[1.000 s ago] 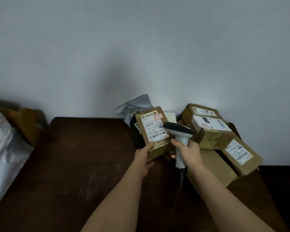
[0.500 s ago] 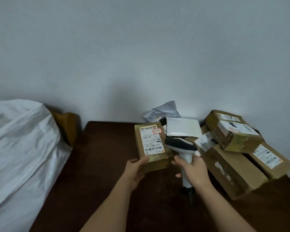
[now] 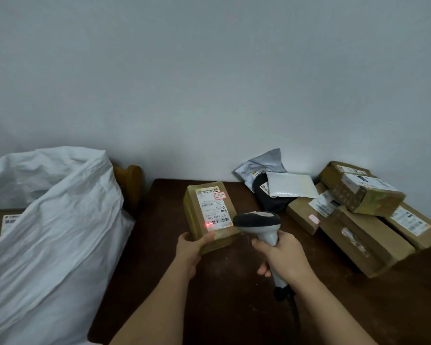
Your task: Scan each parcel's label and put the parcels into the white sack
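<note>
Single head-worn view looks forward and down (wide-angle) over the dark table (image 3: 159, 282), close, facing the wall (image 3: 209, 83).

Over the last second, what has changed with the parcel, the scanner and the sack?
The left hand has drawn the brown parcel off the pile toward the person. A red scan light now falls on its label, absent before. The view has swung left, bringing the white sack into sight. Unchanged: the right hand still grips the scanner, and the other parcels stay stacked on the table.
</note>
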